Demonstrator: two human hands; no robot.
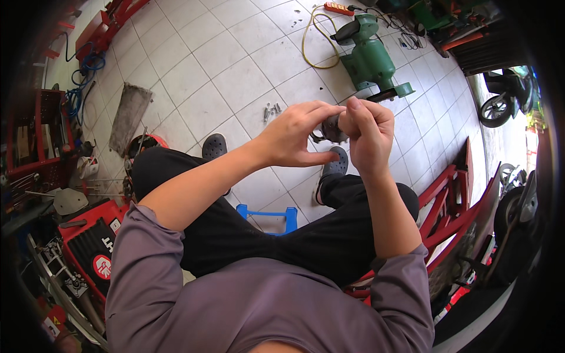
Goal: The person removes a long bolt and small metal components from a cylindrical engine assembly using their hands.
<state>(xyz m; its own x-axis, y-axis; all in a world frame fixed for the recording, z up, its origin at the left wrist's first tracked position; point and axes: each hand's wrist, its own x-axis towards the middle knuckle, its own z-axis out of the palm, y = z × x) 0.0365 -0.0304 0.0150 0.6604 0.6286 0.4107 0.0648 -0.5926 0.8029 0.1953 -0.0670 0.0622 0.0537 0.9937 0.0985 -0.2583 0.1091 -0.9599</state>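
Observation:
My left hand (pixel 299 132) reaches in from the left, its fingers stretched toward my right hand and its thumb held well apart below. The fingertips meet or nearly meet the right hand. My right hand (pixel 372 129) is closed, thumb uppermost, and what its fingers hold is hidden. Between the two hands shows a dark, roundish metal part (pixel 333 129), partly covered by them; whether it is held or lies lower down I cannot tell. Several small silver bolts (pixel 272 110) lie on the tiled floor beyond my left hand.
A green bench grinder (pixel 369 62) stands on the floor ahead right, beside a yellow cable (pixel 306 44). Between my legs is a blue stool (pixel 268 213). Red metal frames (pixel 453 215) flank my right; a red toolbox (pixel 88 235) sits left. A grey board (pixel 129 115) lies farther left.

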